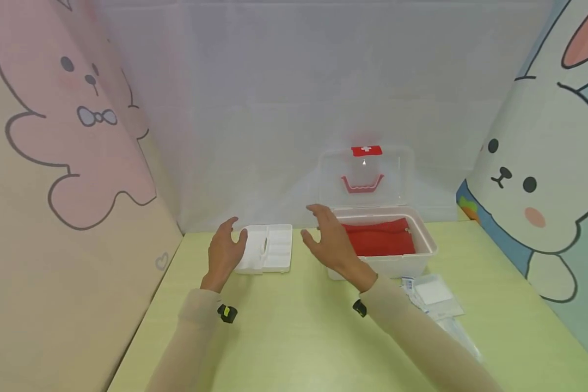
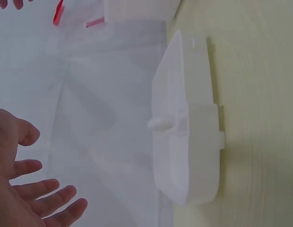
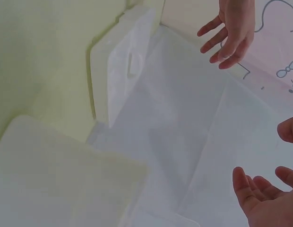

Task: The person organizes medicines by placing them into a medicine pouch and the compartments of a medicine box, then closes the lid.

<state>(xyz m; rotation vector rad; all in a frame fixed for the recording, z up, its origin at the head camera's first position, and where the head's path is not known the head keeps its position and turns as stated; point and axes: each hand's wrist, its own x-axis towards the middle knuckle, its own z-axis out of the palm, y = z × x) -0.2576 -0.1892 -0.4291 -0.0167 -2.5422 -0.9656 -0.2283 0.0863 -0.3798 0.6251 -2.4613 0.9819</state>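
A white tray with a small raised handle (image 1: pixel 277 247) lies near the back edge of the table, and the left wrist view shows the same tray (image 2: pixel 203 146) from its side. Above its left part hovers my left hand (image 1: pixel 224 251), fingers spread and holding nothing. My right hand (image 1: pixel 334 243) is in the air before the left end of a white box (image 1: pixel 397 267), its fingers apart and nothing between them. Inside the box lies a red cloth pouch (image 1: pixel 384 238). The box's clear lid (image 1: pixel 397 179), with a red handle, stands raised against the back.
To the right of the box, white packets (image 1: pixel 433 294) and a clear plastic wrapper (image 1: pixel 459 335) lie on the pale green table (image 1: pixel 294 337). A white sheet (image 1: pixel 274 109) hangs behind; cartoon-printed panels (image 1: pixel 534 207) flank both sides.
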